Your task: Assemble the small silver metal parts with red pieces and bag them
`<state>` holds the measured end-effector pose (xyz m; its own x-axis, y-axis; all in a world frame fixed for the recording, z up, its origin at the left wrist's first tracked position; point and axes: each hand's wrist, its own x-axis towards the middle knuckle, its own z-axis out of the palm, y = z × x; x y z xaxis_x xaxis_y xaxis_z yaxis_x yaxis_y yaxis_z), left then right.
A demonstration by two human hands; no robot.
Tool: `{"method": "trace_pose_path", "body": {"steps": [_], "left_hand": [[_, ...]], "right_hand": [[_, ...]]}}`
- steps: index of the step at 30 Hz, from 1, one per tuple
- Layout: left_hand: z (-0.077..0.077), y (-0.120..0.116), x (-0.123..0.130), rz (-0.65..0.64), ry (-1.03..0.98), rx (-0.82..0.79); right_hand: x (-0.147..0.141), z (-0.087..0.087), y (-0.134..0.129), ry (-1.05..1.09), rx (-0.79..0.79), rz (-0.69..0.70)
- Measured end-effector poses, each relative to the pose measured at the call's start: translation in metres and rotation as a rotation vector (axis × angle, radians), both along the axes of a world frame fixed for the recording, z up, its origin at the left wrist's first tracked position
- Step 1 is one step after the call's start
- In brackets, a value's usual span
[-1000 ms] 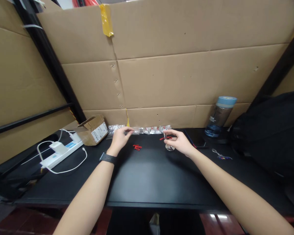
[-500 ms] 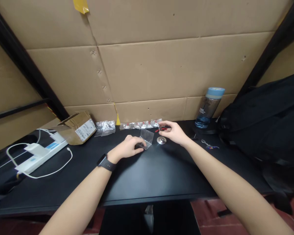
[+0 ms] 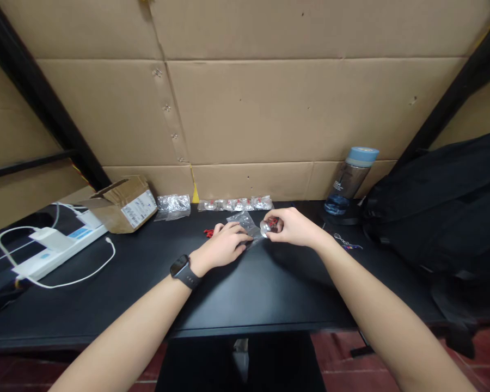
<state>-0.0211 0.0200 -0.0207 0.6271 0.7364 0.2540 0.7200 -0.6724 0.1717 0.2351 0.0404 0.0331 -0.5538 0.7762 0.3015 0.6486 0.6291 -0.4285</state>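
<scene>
Pinching the likely stiff, slick metal disc (image 3: pixel 264 227) by its rim, the right hand (image 3: pixel 295 226) sits just beside a plastic bag (image 3: pixel 243 219).

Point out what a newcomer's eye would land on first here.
In the middle, over the black table, the right hand holds a shiny round metal piece, while the left hand touches a clear plastic bag. Farther back on the right, a blue-lidded bottle stands near the cardboard wall.
</scene>
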Motion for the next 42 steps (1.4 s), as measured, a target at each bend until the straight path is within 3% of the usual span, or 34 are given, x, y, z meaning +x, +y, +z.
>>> {"method": "trace_pose_path", "body": {"steps": [7, 14, 23, 31, 42], "left_hand": [[0.008, -0.005, -0.001, -0.135, -0.008, -0.13], [0.01, -0.008, -0.004, -0.144, 0.055, -0.175], [0.012, -0.01, -0.008, -0.209, 0.048, -0.247], [0.012, -0.009, -0.008, -0.239, 0.001, -0.248], [0.016, -0.016, -0.009, -0.19, 0.029, -0.272]], "right_hand": [[-0.005, -0.005, -0.005, -0.208, -0.027, 0.014], [-0.007, -0.007, -0.011, -0.312, -0.046, 0.018], [-0.016, -0.015, -0.006, -0.211, -0.012, 0.087], [-0.017, -0.023, -0.001, -0.134, -0.115, 0.205], [-0.033, -0.034, 0.002, -0.31, 0.24, -0.145]]}}
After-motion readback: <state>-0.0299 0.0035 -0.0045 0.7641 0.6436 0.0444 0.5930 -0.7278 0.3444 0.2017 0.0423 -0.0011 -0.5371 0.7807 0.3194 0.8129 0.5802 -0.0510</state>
